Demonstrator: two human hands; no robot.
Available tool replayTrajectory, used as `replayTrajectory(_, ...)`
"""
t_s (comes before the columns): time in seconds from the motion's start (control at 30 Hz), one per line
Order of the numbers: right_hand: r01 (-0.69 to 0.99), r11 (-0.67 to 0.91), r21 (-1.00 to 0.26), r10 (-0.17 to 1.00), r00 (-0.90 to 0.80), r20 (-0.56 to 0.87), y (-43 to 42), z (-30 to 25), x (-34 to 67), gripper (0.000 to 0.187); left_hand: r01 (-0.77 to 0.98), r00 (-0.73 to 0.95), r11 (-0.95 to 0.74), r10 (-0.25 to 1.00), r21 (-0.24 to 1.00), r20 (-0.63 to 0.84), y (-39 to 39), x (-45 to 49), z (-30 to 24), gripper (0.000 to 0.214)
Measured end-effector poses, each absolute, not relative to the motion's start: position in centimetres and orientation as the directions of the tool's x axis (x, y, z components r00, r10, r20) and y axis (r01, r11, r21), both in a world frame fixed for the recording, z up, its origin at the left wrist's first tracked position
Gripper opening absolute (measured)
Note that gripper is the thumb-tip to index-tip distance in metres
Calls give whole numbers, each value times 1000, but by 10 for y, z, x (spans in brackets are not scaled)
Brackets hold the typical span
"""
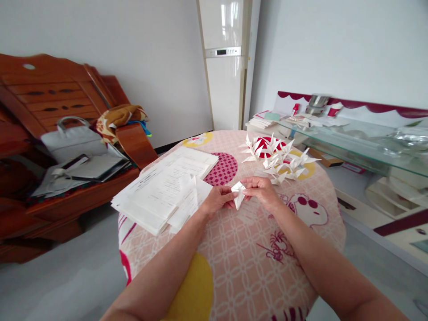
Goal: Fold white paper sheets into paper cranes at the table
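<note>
A small piece of folded white paper [238, 200], kite-shaped with its point toward me, is held just above the table between both hands. My left hand [219, 198] pinches its left edge between thumb and fingers. On the other side my right hand [262, 191] grips the right edge the same way, fingers closed. Past the right hand stands a cluster of folded paper cranes [276, 165], white with pointed wings. Left of my hands lies a stack of printed paper sheets [157, 187], with loose smaller pieces at its near right corner.
A pink patterned cloth covers the round table [234, 254]. To the left is a wooden bench [67, 98] with a grey bag [68, 140] and papers. A glass-topped cabinet [361, 147] stands at the right. The tall white air conditioner [224, 84] is behind the table.
</note>
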State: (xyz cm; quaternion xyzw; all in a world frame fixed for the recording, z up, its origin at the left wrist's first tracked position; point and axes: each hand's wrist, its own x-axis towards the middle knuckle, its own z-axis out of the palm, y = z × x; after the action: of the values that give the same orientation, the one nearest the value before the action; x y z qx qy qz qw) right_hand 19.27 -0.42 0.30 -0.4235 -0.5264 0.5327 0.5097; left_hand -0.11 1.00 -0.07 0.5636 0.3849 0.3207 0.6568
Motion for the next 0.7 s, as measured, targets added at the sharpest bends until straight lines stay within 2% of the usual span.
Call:
replayTrajectory(0.2,-88,28,-996,976,-213,46,-7,6,196,41,-2,476,134,871,991,-117,6,0,3,34)
replayTrajectory(0.37,-125,39,-991,981,-186,62,-9,5,194,42,-39,381,43,924,998,-25,-2,5,9,29)
replayTrajectory(0.53,-139,24,-990,968,-244,58,-14,7,187,29,-112,259,-36,964,993,64,-9,10,14,29)
replayTrajectory(0.7,-121,-13,-993,978,-209,13,-20,10,181,31,-175,239,-11,970,985,53,-9,11,13,29)
